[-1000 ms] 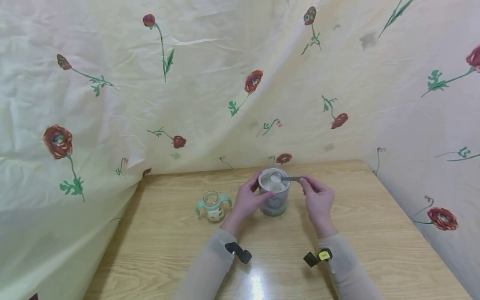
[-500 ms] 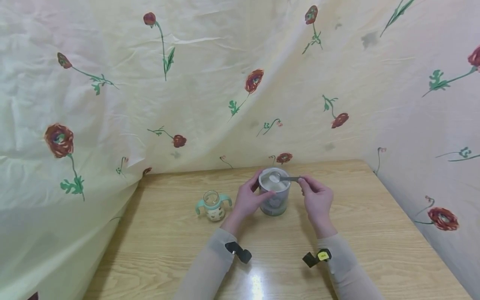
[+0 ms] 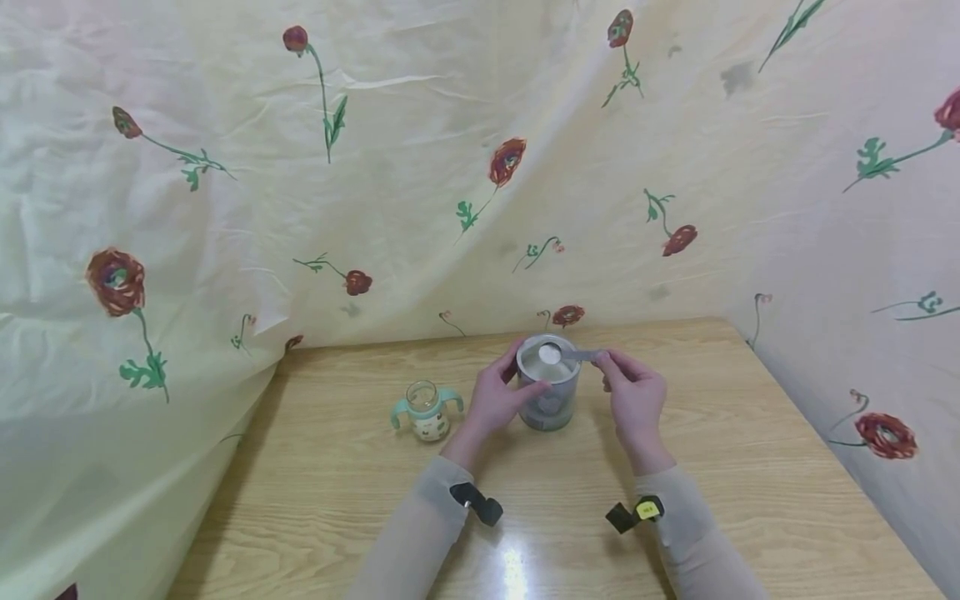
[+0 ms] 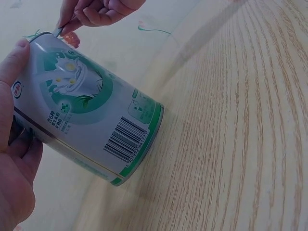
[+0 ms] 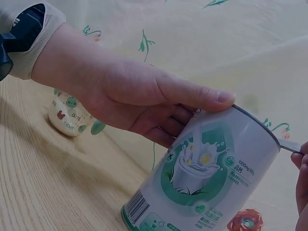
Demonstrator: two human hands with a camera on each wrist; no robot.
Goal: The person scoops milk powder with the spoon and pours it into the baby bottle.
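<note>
Can [image 3: 553,407] upright on the bench [image 3: 315,500]: left hand [image 3: 497,397] wraps its side, right hand [image 3: 636,402] pinches the scoop [image 3: 579,356] at its open mouth, and a handled bottle [image 3: 431,423] stands to its left.

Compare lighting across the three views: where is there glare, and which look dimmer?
Head view: bright glare on the table, between the forearms; left wrist view: dimmer, though the barcode on the can is clear; right wrist view: also dim.

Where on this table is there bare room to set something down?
Bare wood lies on the table right of the right hand, and left of the two-handled baby bottle toward the floral cloth. It's crowded around the milk powder tin: the left hand grips it, and the scoop is at its mouth.
</note>
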